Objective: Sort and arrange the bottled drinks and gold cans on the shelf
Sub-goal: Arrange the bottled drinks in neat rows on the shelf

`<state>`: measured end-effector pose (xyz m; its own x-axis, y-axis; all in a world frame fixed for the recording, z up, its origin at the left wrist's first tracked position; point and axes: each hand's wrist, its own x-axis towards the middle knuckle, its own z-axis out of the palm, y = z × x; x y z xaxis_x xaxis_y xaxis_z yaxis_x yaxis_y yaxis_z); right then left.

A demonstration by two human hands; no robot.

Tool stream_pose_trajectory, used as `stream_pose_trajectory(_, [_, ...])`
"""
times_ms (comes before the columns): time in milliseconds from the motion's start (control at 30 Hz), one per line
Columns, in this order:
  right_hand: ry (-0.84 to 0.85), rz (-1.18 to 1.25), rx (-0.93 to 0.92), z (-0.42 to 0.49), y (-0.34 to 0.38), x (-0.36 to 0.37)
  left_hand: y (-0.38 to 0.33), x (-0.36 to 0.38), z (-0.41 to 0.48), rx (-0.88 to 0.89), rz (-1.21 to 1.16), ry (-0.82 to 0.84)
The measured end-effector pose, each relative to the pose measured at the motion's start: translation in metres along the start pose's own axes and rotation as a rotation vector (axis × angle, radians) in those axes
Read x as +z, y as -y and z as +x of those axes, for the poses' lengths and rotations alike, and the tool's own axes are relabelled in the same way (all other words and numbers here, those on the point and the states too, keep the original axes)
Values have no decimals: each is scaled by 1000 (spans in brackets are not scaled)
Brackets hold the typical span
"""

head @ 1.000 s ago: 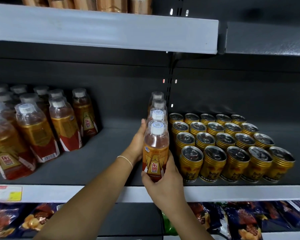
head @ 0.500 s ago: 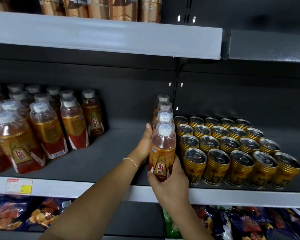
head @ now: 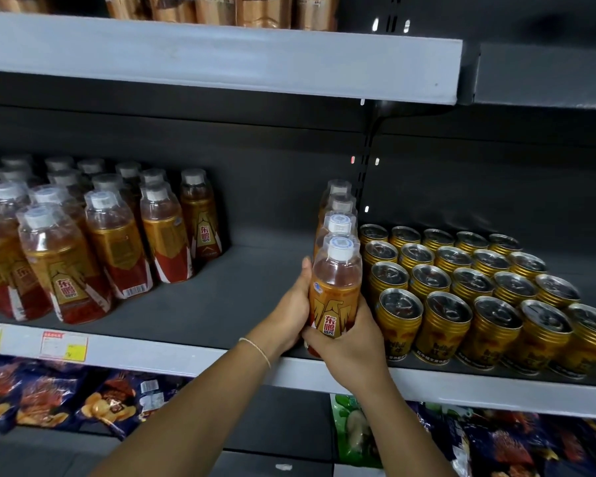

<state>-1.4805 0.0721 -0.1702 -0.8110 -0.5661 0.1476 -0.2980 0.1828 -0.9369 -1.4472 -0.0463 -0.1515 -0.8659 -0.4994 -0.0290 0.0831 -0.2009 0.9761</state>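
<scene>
Dark shelf [head: 221,304], front edge: left hand [head: 291,313] & right hand [head: 350,342] both clasping front bottle [head: 334,290] of single-file row, touching gold cans [head: 472,287]. Risk: shoving sideways, toppling row or nudging cans out of line.

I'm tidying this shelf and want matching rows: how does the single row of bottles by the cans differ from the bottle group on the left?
The row of bottles beside the gold cans is one straight file; the left bottle group is several bottles wide. The row's front bottle is gripped by the left hand and right hand; the left group is untouched. Both hold the same amber drink with white caps.
</scene>
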Motion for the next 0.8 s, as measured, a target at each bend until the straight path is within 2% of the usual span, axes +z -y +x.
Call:
stream_pose_trajectory(200, [39,3,8,1,1,-2,1,-1,0,33,49,13])
stream_pose_trajectory(400, [48,-25,16,2,6,-5,-6,-3,-3,-30,173,39])
stream_pose_trajectory(500, [43,-99,2,-5,11,-7,-9,-6,-10,-28,227,24])
stream_pose_trajectory(567, [-31,-210,-38,-21,13,-6,-9,-10,-16,49,278,-11])
stream_pose_trajectory(633, [-190,-275,-211,-43,18,-3,-6,-19,-19,158,364,-127])
stream_pose_trajectory(700, [-331,-261,-517,-57,22,2,-5,-33,-23,188,421,-236])
stream_pose_trajectory(733, [-373,-241,-663,-60,24,6,-6,-41,-28,191,441,-259])
stream_pose_trajectory(800, [-356,-181,-854,-57,28,18,-11,-58,-40,204,510,-298])
